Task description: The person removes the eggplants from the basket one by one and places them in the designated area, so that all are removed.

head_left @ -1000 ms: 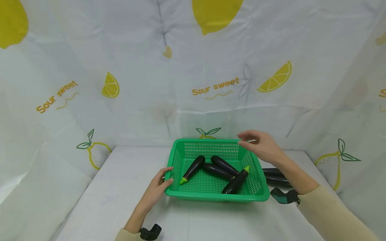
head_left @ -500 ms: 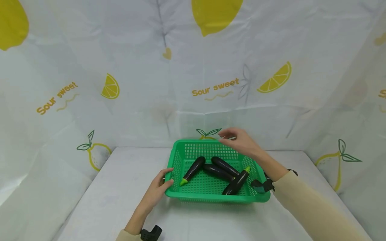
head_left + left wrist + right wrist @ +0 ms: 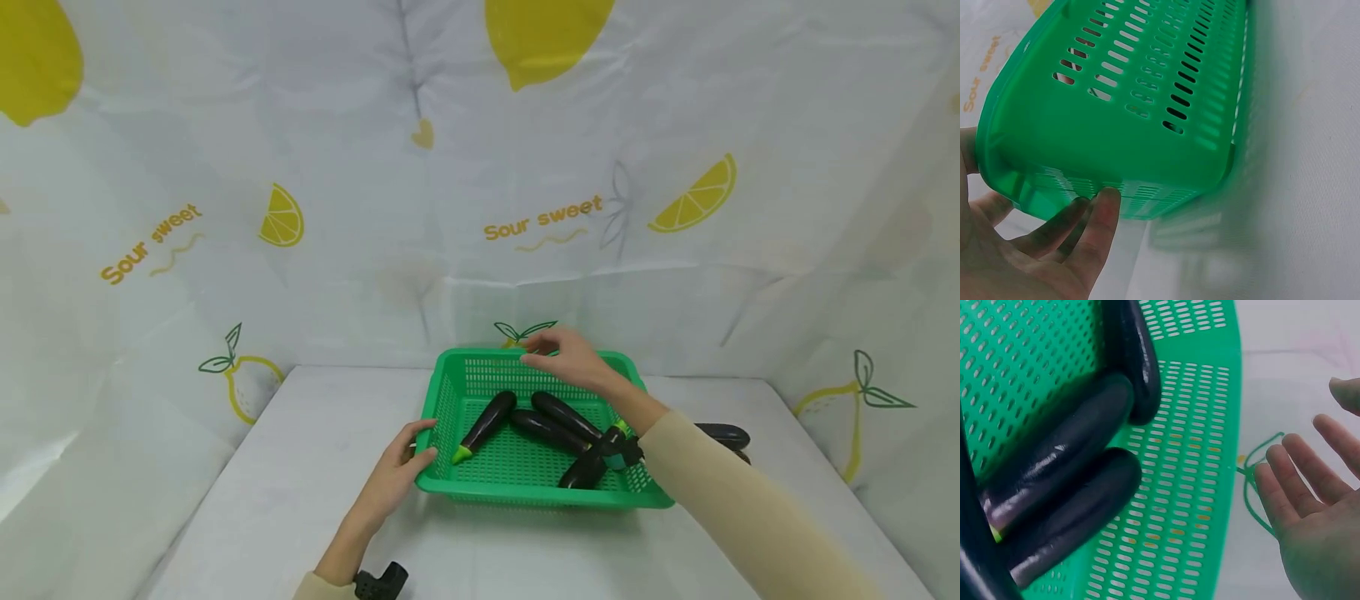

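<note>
A green plastic basket [image 3: 517, 495] sits tilted slightly toward me on the table, with several eggplants in it. One eggplant [image 3: 486, 427] lies apart at the left, its green stem end toward me; another eggplant [image 3: 579, 475] lies across the ends of the two middle ones. My left hand [image 3: 392, 475] grips the basket's left rim, fingers against the outer wall in the left wrist view. Over the far rim hovers my right hand [image 3: 568, 360], holding nothing; the right wrist view shows its fingers [image 3: 1300, 487] spread and relaxed beyond the rim.
More eggplants [image 3: 723, 434] lie on the table right of the basket, partly hidden by the right sleeve [image 3: 720, 492]. A white cloth [image 3: 360, 275] with lemon prints hangs behind and beside the white table [image 3: 285, 467].
My right hand has moved left from the basket's far right corner to above the middle of its far rim. The left hand and the eggplants have stayed in place.
</note>
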A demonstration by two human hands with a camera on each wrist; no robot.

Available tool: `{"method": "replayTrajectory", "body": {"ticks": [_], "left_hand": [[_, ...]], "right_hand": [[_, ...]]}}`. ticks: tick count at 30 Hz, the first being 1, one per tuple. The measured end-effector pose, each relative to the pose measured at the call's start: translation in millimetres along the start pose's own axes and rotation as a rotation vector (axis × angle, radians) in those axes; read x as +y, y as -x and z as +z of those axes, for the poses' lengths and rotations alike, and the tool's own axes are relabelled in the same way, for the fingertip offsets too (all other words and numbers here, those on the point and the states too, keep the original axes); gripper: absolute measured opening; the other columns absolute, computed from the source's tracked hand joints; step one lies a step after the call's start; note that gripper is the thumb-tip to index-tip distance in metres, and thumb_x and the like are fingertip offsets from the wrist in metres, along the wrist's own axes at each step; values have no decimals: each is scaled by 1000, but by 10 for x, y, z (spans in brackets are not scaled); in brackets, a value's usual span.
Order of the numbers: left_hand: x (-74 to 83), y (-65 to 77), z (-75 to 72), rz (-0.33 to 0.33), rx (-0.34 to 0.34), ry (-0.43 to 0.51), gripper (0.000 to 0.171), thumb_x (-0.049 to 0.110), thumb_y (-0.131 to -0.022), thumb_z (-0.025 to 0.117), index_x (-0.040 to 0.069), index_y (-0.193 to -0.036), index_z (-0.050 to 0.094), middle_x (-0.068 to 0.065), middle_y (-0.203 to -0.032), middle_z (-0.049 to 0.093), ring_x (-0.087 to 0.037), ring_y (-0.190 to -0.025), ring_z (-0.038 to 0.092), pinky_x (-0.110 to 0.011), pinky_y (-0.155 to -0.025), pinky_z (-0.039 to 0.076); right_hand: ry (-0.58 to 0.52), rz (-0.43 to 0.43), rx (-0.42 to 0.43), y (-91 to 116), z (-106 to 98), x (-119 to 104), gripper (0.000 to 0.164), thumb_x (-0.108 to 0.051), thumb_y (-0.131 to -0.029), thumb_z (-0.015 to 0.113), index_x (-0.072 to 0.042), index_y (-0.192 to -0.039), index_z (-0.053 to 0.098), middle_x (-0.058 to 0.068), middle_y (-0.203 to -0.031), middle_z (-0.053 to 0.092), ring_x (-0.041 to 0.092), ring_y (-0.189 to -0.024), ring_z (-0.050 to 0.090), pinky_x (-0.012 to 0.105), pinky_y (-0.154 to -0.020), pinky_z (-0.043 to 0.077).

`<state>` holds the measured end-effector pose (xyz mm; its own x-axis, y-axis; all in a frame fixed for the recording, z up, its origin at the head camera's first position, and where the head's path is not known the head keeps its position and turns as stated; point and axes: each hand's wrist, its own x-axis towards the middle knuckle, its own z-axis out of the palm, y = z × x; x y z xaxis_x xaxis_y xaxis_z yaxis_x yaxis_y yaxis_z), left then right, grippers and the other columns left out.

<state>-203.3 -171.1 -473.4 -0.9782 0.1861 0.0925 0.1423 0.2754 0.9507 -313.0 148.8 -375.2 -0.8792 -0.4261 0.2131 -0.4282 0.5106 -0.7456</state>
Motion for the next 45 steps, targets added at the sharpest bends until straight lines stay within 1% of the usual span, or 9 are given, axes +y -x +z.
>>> {"method": "replayTrajectory", "body": {"ticks": [5,9,11,17,23,33,38,41,45], "left_hand": [[-20,-5,3,-12,5,20,46,23,-104,61,16,-148,50,-18,-154,43,-37,-135,49,-54,-103,46],[-25,-11,9,-10,12,24,45,23,-104,61,16,-147,51,-17,-153,44,-37,-134,50,-54,-102,46],[-18,-8,8,-9,13,18,45,22,-104,61,16,-147,51,-18,-153,44,-37,-134,51,-54,-102,46],[-5,-2,-2,-12,6,9,46,22,-104,60,15,-148,49,-19,-154,43,-39,-135,49,-56,-103,45],[-5,-2,-1,-5,1,-2,47,24,-104,60,15,-148,49,-19,-154,42,-40,-136,48,-58,-103,44],[-5,-5,-8,6,-9,-9,48,25,-104,60,14,-149,48,-19,-153,43,-38,-133,51,-53,-99,47],[-5,-3,-10,11,-11,-10,48,25,-104,60,14,-149,48,-20,-152,44,-38,-132,51,-52,-99,47],[-5,-1,-7,13,-14,-8,47,24,-104,59,13,-149,48,-20,-151,44,-38,-132,51,-51,-99,47],[-7,-3,-6,17,-14,-9,47,24,-104,59,13,-149,48,-20,-151,45,-37,-131,52,-51,-98,47]], "right_hand": [[-30,-5,-68,-116,138,77,42,-26,-102,64,3,-132,62,23,-131,61,34,-116,61,51,-97,49],[-57,-5,-102,-160,243,139,43,-23,-102,64,6,-133,60,25,-132,60,37,-117,60,51,-97,49],[-61,10,-115,-177,288,173,44,-24,-102,64,6,-133,59,25,-132,60,37,-117,59,51,-97,49],[-48,97,-159,-204,393,257,47,-28,-102,63,3,-137,57,21,-131,60,36,-121,57,52,-99,47],[-35,153,-210,-205,493,347,50,-33,-102,63,-1,-140,57,20,-136,58,38,-128,53,53,-101,45],[-33,172,-233,-230,606,433,49,-29,-101,65,0,-139,57,19,-136,58,38,-128,53,51,-98,49],[-27,178,-257,-245,653,451,48,-29,-100,66,-2,-139,58,19,-135,59,38,-127,54,50,-95,50],[-29,171,-266,-235,671,446,47,-28,-100,66,-2,-138,58,18,-134,60,38,-126,55,49,-95,50],[-30,144,-288,-214,693,424,46,-24,-100,66,1,-137,58,19,-134,60,39,-126,54,51,-97,49]]}}
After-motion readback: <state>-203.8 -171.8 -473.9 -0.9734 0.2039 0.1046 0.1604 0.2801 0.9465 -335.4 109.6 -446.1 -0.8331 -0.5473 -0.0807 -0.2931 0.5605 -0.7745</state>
